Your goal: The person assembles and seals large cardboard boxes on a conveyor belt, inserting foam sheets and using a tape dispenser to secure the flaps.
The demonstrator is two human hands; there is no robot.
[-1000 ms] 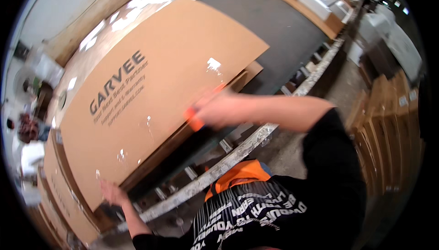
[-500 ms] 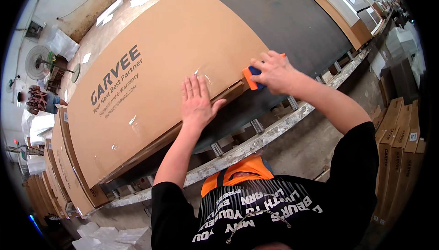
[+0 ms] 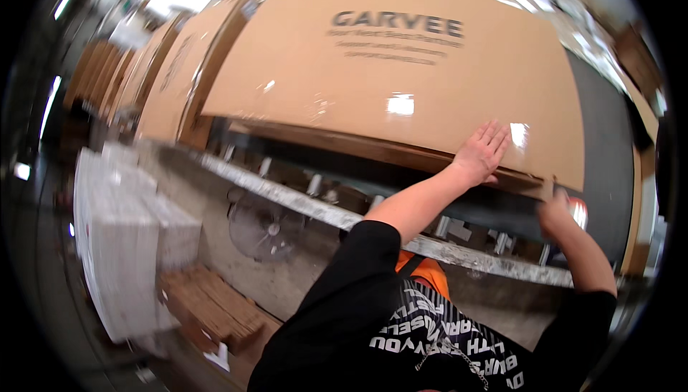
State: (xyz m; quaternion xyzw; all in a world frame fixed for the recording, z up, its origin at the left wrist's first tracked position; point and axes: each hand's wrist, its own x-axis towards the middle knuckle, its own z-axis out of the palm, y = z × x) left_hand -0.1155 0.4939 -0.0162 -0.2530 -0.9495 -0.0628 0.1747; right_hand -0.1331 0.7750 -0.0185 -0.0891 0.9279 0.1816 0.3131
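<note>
A large flat cardboard box [image 3: 287,55] with dark print lies in front of me, strips of shiny clear tape on its top. My left hand [image 3: 484,152] rests flat on the box near its front edge, fingers stretched out. At the box's front right corner is my right hand [image 3: 554,214], smeared by motion, closed round a tape dispenser [image 3: 577,211]. Only a bright orange-red and whitish part of the dispenser shows beside the hand.
The box lies on a dark conveyor belt [image 3: 605,120] with a worn pale side rail [image 3: 301,206]. More cartons [image 3: 175,69] stand at the left. White wrapped stacks [image 3: 115,234], a floor fan [image 3: 266,227] and flat brown cardboard [image 3: 215,306] are below the rail.
My view has swung to the left, so the box appears turned and farther right. The dispenser remains in my right hand at the front right corner; my left hand stays flat on the box.
</note>
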